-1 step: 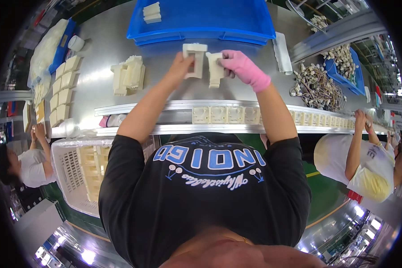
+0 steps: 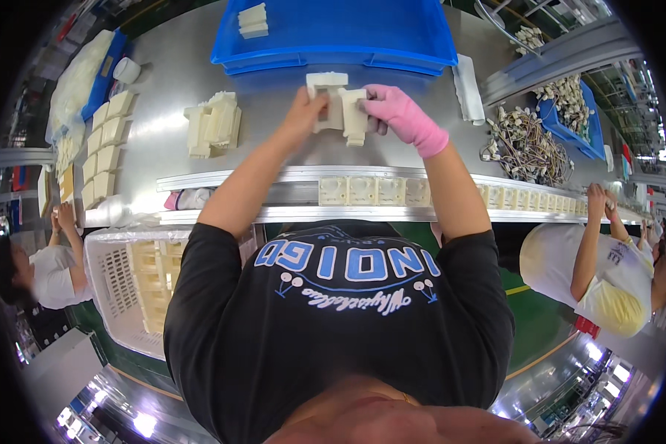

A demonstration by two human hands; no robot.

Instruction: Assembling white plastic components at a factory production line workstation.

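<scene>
My bare left hand (image 2: 304, 115) grips a cream plastic frame (image 2: 327, 79) with an opening through its middle. In my right hand (image 2: 396, 113), which wears a pink glove with grey fingertips, is a narrower cream plastic piece (image 2: 354, 122), held upright by its right side. The two parts are side by side above the metal table, their edges meeting or overlapping; I cannot tell whether they are joined. To the left of my left hand stands a cluster of similar cream plastic parts (image 2: 214, 126).
Beyond my hands is a blue bin (image 2: 333, 55) with a few cream parts (image 2: 253, 21). A rail holding square cream housings (image 2: 362, 191) runs nearer me. Wired connectors (image 2: 529, 144) heap at right; stacked cream pieces (image 2: 102, 152) stand left. Co-workers (image 2: 607, 274) work on both sides.
My left hand and the frame have shifted slightly right, toward the narrower piece. The gap between the two parts has closed up. My right hand has barely moved.
</scene>
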